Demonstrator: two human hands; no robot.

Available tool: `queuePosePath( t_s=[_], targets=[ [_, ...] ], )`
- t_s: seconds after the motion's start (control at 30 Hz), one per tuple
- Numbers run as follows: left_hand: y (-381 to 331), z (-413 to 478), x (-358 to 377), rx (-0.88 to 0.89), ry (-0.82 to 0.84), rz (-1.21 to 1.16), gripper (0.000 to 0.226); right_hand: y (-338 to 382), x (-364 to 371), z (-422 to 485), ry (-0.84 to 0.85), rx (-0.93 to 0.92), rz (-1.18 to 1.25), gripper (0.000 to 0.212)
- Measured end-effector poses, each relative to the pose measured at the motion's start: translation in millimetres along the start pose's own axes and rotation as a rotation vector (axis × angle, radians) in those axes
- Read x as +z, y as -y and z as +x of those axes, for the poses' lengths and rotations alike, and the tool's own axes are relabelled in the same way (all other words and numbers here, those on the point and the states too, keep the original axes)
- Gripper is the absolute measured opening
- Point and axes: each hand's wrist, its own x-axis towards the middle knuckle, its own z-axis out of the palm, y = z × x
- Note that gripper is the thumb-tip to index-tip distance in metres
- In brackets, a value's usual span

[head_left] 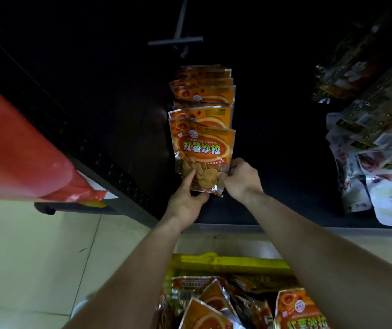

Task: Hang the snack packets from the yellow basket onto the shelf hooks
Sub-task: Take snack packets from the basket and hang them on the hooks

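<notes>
While both arms reach up from below, the front orange foil snack packet [202, 150], printed with a red oval and Chinese lettering above a clear window of round yellow crisps, hangs at the head of a row of matching orange packets [202, 96] that runs back into the black shelf [273, 205]. What carries the row is hidden behind the packets. The left hand [186, 200] has its grip closed on the packet's lower left corner, one finger lying up over the window and the thumb tucked under the bottom seam. The right hand [242, 179] has its grip clenched on the lower right edge, fingers curled in against the foil. A dark metal hook with a crossbar [178, 40] sticks out above the row. Silvery packets [368, 129] hang towards the shelf's right end. Below the shelf's front edge, a yellow plastic basket [233, 260] holds loose orange packets [301, 312] on the pale tiled floor [36, 257]. A red plastic sheet [12, 150] fills the left side.
</notes>
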Motion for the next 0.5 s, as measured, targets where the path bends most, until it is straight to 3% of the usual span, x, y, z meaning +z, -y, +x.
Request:
queuePosePath(
  t_s=[0.2,0.5],
  targets=[
    [-16,-37,-13,0.027,0.01,0.057,0.07,4,-37,-41,-0.006,0.051,-0.065,0.052],
    [-22,-156,-44,0.025,-0.042,0.156,0.062,38,-110,-162,0.058,-0.003,-0.132,0.037]
  ],
)
